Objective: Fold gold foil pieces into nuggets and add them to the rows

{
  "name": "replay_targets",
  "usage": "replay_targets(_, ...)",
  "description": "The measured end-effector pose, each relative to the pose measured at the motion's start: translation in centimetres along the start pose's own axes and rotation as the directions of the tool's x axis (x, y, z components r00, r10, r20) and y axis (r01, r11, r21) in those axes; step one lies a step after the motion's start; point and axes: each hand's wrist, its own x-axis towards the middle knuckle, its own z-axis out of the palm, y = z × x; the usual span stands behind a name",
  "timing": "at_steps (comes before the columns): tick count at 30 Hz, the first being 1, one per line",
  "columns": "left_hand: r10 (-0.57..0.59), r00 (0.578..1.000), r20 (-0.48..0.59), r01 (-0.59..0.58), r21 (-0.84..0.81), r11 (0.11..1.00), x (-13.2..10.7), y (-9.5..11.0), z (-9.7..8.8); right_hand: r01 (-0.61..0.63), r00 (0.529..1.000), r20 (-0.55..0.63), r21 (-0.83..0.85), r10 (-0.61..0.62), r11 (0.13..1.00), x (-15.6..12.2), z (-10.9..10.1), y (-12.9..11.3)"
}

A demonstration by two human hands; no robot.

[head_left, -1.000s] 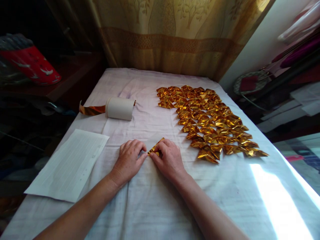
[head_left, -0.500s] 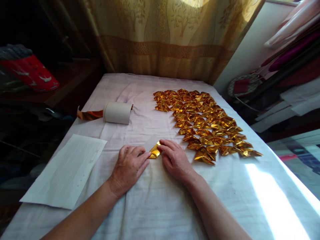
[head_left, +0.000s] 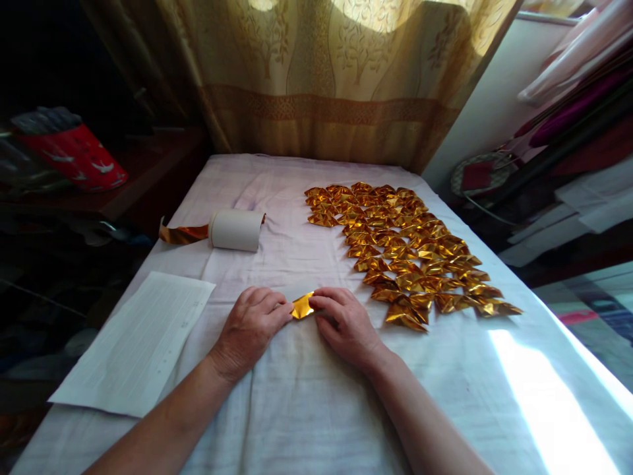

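Between my two hands lies a small folded piece of gold foil paper [head_left: 302,306] on the cloth. My left hand [head_left: 254,324] pinches its left end between thumb and fingers. At its right end, my right hand [head_left: 346,322] grips the foil with thumb and fingertips. Both wrists rest low over the cloth. Right of my right hand, several rows of folded gold foil pieces [head_left: 410,257] are laid out, the closest just beyond my knuckles.
A white cardboard tube [head_left: 236,230] with a foil strip [head_left: 184,234] coming out lies at back left. A printed paper sheet [head_left: 136,343] sits near the left edge of the cloth-covered surface [head_left: 297,409]. A red container [head_left: 79,157] stands on a dark shelf. A gold curtain [head_left: 311,72] hangs behind.
The foil between my hands has turned from slanted to flatter, and more of its smooth face shows. The whole view has shifted slightly, with things appearing a little lower.
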Motion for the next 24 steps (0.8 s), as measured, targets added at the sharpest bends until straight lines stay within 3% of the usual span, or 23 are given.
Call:
replay_targets(7, 0.060, 0.998, -0.022, -0.058, 0.061, 0.996, -0.2, -1.2, 0.3, 0.084, 0.996, 0.004, -0.236, -0.086, 0.968, 0.4, -0.5, -0.5)
replay_targets(13, 0.067, 0.998, 0.004, -0.067, 0.042, 0.997, -0.8, 0.7, -0.6, 0.183, 0.978, 0.152, -0.309, -0.142, 0.933, 0.3, -0.6, -1.9)
replay_targets(18, 0.026, 0.999, 0.028, -0.025, -0.022, 0.999, -1.7, 2.3, -0.6, 0.173, 0.973, 0.188, -0.224, -0.132, 0.959, 0.2, -0.5, -1.9)
replay_targets(24, 0.010, 0.993, 0.113, -0.010, -0.004, 1.000, -1.8, 2.3, -0.5, 0.131, 0.975, 0.186, -0.033, -0.122, 0.991, 0.0, -1.7, 0.5)
